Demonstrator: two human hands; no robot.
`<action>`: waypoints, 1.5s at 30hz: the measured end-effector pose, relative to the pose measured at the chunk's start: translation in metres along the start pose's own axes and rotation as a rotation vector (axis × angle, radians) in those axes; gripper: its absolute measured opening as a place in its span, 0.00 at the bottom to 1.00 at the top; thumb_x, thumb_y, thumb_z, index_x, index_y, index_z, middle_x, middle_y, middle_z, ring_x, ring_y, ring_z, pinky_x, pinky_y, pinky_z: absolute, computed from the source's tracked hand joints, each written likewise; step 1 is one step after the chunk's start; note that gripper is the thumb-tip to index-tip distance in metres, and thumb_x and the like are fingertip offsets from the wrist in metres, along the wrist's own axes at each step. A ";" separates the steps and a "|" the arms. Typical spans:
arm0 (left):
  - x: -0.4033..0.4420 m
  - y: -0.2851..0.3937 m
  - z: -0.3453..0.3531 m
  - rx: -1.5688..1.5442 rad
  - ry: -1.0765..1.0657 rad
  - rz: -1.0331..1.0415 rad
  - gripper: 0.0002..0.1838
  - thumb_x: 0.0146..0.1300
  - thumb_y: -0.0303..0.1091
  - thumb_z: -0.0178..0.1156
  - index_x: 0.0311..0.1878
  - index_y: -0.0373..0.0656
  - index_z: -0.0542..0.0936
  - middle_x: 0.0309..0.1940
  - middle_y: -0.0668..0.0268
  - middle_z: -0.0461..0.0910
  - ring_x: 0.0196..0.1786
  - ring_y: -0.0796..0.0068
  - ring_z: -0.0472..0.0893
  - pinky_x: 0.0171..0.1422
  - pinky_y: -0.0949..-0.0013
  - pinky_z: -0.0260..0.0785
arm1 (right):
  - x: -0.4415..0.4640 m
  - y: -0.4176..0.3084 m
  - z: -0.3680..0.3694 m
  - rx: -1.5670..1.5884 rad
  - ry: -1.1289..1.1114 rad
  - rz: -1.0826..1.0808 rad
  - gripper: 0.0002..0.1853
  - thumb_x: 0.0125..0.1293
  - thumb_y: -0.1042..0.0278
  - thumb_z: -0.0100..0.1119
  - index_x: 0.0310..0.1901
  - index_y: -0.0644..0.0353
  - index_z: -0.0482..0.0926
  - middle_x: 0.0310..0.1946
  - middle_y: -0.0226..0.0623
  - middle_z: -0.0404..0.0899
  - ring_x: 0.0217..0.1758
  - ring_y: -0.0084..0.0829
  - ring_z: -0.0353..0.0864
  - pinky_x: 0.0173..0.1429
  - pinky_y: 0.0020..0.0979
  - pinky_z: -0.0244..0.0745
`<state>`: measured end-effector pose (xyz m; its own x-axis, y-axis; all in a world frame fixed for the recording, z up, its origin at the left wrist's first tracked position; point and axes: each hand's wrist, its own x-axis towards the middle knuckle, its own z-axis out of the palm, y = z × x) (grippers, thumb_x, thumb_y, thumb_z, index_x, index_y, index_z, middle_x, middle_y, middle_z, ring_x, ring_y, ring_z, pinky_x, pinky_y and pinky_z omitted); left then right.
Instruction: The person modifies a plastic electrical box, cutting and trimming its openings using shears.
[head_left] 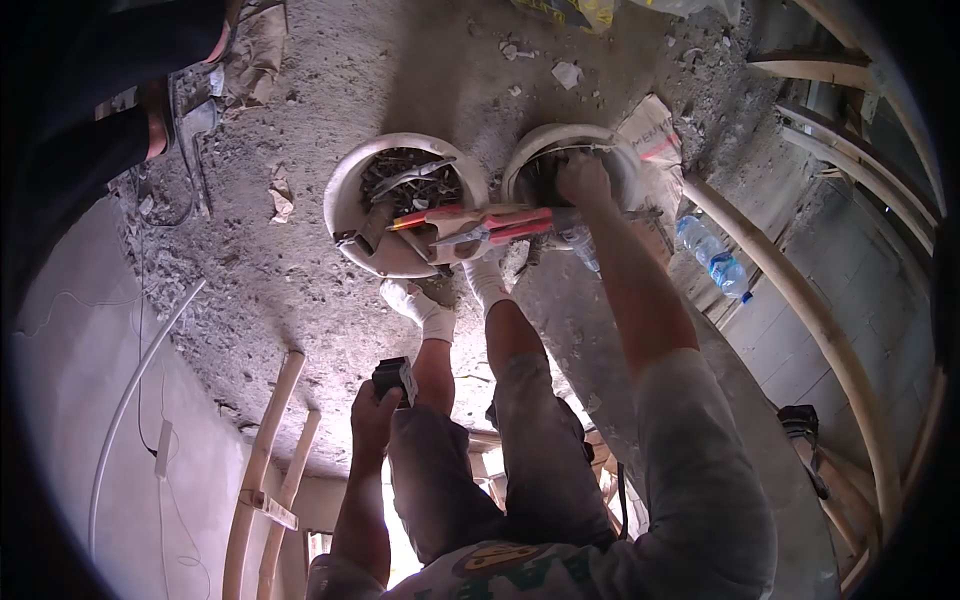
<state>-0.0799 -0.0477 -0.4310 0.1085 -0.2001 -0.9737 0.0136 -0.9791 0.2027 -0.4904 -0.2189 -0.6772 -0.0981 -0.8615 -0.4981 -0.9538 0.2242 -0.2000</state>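
My left hand (374,412) is closed around a small dark block (396,378) with a grey ridged side, held near my knee; its exact kind is unclear. My right hand (584,182) reaches into the right bucket (627,160), its fingertips lost in the shade there. Beside it stands the left bucket (340,185), holding many dark, thin metal bits and a grey metal tool (415,175). Pliers with red handles (520,225) lie across the near rims of both buckets. A tool with a red and yellow handle (415,218) rests beside them.
A water bottle (712,258) lies on its side at the right, near a long curved wooden pole (800,300). Torn cardboard (652,140) touches the right bucket. Another person's dark-clothed leg (100,150) shows upper left. Rubble dots the rough floor (270,270).
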 end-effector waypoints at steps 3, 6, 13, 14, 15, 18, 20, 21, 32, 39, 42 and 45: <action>0.018 -0.009 -0.002 0.061 -0.012 0.012 0.12 0.64 0.30 0.63 0.47 0.36 0.77 0.39 0.65 0.82 0.42 0.80 0.79 0.47 0.73 0.72 | 0.028 0.013 0.023 -0.241 -0.349 0.061 0.19 0.61 0.60 0.54 0.51 0.60 0.81 0.42 0.52 0.84 0.51 0.49 0.83 0.55 0.44 0.79; 0.028 -0.003 0.005 0.087 0.013 -0.054 0.12 0.65 0.31 0.63 0.48 0.36 0.77 0.39 0.65 0.82 0.42 0.80 0.79 0.47 0.73 0.72 | 0.041 0.032 0.059 -0.317 -0.402 -0.098 0.22 0.64 0.56 0.52 0.54 0.58 0.80 0.50 0.51 0.82 0.56 0.49 0.81 0.59 0.44 0.78; 0.039 -0.023 0.015 0.068 0.043 -0.124 0.13 0.65 0.32 0.63 0.49 0.36 0.78 0.40 0.64 0.82 0.42 0.79 0.80 0.48 0.72 0.73 | 0.055 0.025 0.066 -0.039 -0.241 0.003 0.22 0.68 0.53 0.50 0.58 0.53 0.79 0.58 0.50 0.78 0.62 0.49 0.76 0.65 0.46 0.72; 0.040 -0.024 0.016 0.115 0.046 -0.148 0.13 0.65 0.32 0.63 0.49 0.35 0.78 0.41 0.64 0.83 0.43 0.78 0.80 0.49 0.72 0.73 | 0.054 0.036 0.074 -0.050 -0.230 -0.036 0.23 0.67 0.53 0.51 0.59 0.53 0.78 0.60 0.48 0.77 0.63 0.48 0.75 0.65 0.45 0.72; 0.042 -0.030 0.016 0.109 0.040 -0.161 0.14 0.64 0.32 0.63 0.50 0.35 0.78 0.41 0.64 0.83 0.44 0.78 0.80 0.50 0.71 0.73 | 0.055 0.037 0.073 -0.065 -0.217 -0.074 0.24 0.66 0.53 0.52 0.60 0.53 0.77 0.61 0.47 0.75 0.64 0.48 0.74 0.66 0.44 0.71; 0.047 -0.039 0.020 0.085 0.015 -0.174 0.15 0.64 0.32 0.63 0.51 0.35 0.78 0.42 0.63 0.82 0.45 0.77 0.80 0.51 0.70 0.73 | 0.051 0.034 0.066 0.019 -0.211 -0.006 0.23 0.67 0.55 0.50 0.61 0.53 0.76 0.62 0.47 0.75 0.64 0.48 0.75 0.65 0.44 0.71; 0.046 -0.031 0.025 0.070 0.003 -0.157 0.16 0.64 0.32 0.63 0.52 0.34 0.78 0.43 0.62 0.82 0.46 0.76 0.80 0.52 0.70 0.73 | 0.054 0.038 0.079 0.033 -0.214 0.129 0.23 0.67 0.57 0.49 0.61 0.54 0.76 0.61 0.48 0.76 0.65 0.48 0.74 0.66 0.45 0.71; 0.044 -0.023 0.028 0.074 0.001 -0.131 0.16 0.63 0.32 0.63 0.52 0.34 0.78 0.43 0.62 0.82 0.46 0.76 0.80 0.52 0.70 0.73 | 0.054 0.041 0.088 0.041 -0.219 0.197 0.22 0.68 0.58 0.49 0.62 0.54 0.76 0.61 0.48 0.76 0.65 0.48 0.74 0.66 0.45 0.71; 0.037 -0.042 0.010 0.123 0.079 -0.092 0.17 0.63 0.34 0.64 0.50 0.33 0.77 0.41 0.58 0.83 0.44 0.72 0.82 0.51 0.68 0.74 | 0.022 0.008 0.002 -0.287 -0.351 -0.400 0.12 0.65 0.67 0.49 0.42 0.56 0.83 0.41 0.46 0.83 0.41 0.48 0.84 0.45 0.45 0.79; 0.042 -0.045 0.013 0.005 0.080 -0.079 0.18 0.62 0.35 0.65 0.51 0.33 0.77 0.42 0.57 0.83 0.46 0.70 0.82 0.52 0.67 0.74 | -0.003 -0.198 -0.065 0.351 -0.062 -0.713 0.09 0.65 0.66 0.60 0.42 0.61 0.80 0.36 0.46 0.82 0.38 0.47 0.84 0.45 0.41 0.79; 0.033 -0.032 0.019 -0.019 0.100 -0.043 0.18 0.63 0.36 0.64 0.51 0.33 0.77 0.42 0.59 0.82 0.45 0.73 0.82 0.51 0.69 0.73 | 0.030 -0.246 -0.019 0.274 -0.443 -0.520 0.18 0.72 0.56 0.51 0.50 0.62 0.79 0.43 0.51 0.82 0.45 0.51 0.83 0.53 0.44 0.76; 0.027 -0.036 0.015 -0.166 0.072 -0.055 0.16 0.64 0.35 0.64 0.50 0.34 0.77 0.42 0.60 0.82 0.45 0.75 0.81 0.51 0.71 0.73 | 0.056 -0.261 0.026 0.183 -0.733 -0.386 0.27 0.74 0.46 0.41 0.53 0.63 0.79 0.46 0.57 0.81 0.48 0.53 0.83 0.57 0.47 0.73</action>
<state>-0.0923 -0.0183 -0.4658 0.1742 -0.1375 -0.9751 0.1843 -0.9682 0.1694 -0.2395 -0.3143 -0.6745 0.4940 -0.3943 -0.7749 -0.8153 0.0996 -0.5704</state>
